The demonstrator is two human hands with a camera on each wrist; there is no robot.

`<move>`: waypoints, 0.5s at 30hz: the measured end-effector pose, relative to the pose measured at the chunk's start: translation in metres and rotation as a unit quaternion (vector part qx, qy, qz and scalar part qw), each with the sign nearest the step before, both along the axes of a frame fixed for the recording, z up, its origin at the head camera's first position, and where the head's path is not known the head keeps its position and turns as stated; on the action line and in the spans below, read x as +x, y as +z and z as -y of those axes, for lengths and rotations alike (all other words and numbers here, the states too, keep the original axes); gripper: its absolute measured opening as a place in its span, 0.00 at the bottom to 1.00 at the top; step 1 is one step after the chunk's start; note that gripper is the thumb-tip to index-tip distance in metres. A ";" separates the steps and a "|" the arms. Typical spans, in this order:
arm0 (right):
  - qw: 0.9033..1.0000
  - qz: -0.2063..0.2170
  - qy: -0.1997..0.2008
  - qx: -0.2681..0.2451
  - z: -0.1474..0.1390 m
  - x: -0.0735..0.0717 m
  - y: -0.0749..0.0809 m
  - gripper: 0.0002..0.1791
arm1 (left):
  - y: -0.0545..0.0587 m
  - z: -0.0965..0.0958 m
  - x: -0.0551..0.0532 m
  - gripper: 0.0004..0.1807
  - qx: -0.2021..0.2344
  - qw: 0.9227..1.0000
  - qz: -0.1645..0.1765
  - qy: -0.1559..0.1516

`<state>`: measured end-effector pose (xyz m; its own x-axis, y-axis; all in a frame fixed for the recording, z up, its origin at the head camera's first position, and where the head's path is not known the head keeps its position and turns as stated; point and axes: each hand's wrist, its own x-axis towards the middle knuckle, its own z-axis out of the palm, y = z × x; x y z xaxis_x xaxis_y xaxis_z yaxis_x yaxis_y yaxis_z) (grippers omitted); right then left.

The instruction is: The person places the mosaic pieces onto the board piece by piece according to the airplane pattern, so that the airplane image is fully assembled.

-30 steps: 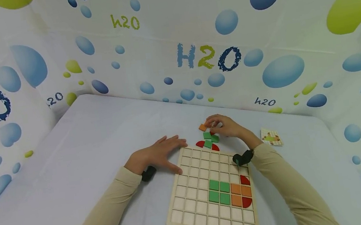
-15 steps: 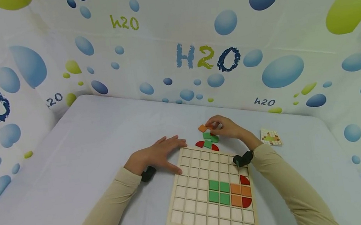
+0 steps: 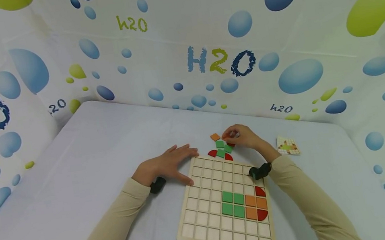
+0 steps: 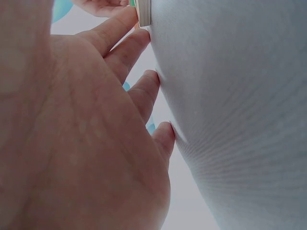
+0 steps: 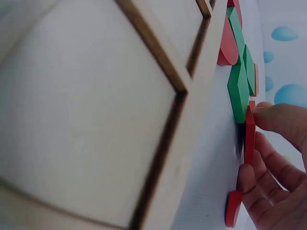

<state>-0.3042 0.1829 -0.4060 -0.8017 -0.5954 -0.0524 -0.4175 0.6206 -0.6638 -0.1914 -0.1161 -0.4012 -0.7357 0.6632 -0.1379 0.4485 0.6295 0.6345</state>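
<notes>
My left hand point(image 3: 169, 165) lies spread at the far left corner of the wooden grid board point(image 3: 205, 207), fingertips down on the cloth and thumb at the board's left edge. Beyond the far edge, my right hand point(image 3: 244, 136) pinches a red rounded tile point(image 5: 250, 136) between thumb and fingers. An orange square tile point(image 3: 215, 137) lies left of its fingertips. Close by are several green square tiles point(image 3: 219, 144) and two more red rounded tiles point(image 3: 213, 153). In the right wrist view, another red tile point(image 5: 233, 209) lies below the fingers.
Green, orange and red tiles fill some cells on the board's right half, among them an orange tile point(image 3: 251, 212). A small pattern card point(image 3: 288, 146) lies to the right on the white cloth point(image 3: 107, 135). A printed curtain point(image 3: 166, 30) stands behind the table.
My right hand has drawn slightly right and nearer, its fingers closing in. The red tile beneath it has shifted a little to the right. My left hand stays put.
</notes>
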 end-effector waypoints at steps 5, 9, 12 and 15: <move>0.999 0.018 -0.040 0.000 -0.002 0.005 0.002 0.11 | 0.000 -0.001 -0.001 0.47 0.001 1.000 0.003 0.002; 0.999 0.010 -0.051 0.002 -0.007 0.008 0.005 0.11 | -0.001 -0.001 -0.001 0.47 0.002 1.000 0.001 0.001; 0.998 0.008 -0.058 0.004 -0.012 0.009 0.004 0.12 | -0.001 0.000 -0.001 0.47 -0.001 1.000 0.001 0.002; 0.998 0.018 -0.065 0.000 -0.016 0.009 0.003 0.13 | 0.000 0.000 -0.001 0.47 -0.003 1.000 0.001 0.002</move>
